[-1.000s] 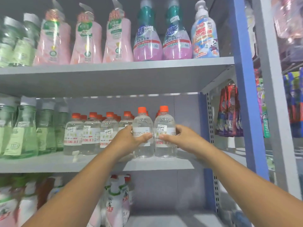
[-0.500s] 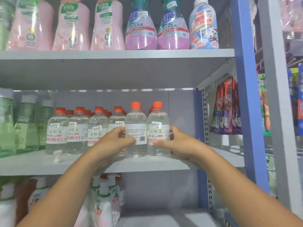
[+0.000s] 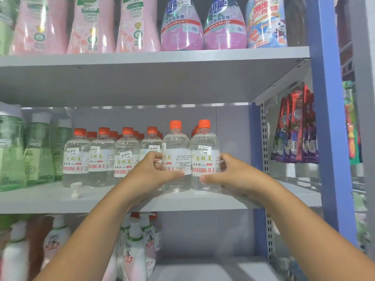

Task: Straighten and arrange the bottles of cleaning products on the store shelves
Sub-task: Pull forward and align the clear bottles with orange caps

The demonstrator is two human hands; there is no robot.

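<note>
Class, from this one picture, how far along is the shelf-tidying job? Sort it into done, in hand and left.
Done: the orange-capped row stands upright, labels forward. In hand: the left hand and right hand each grip a front clear bottle, the left bottle showing its label's side and the right bottle facing forward. Left: a loose white piece lies on the shelf.

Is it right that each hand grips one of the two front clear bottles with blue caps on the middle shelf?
Not quite: the caps are orange, not blue, as the head view shows. The rest holds. The left hand grips the left front bottle and the right hand grips the right front bottle, both standing on the middle shelf.
</note>
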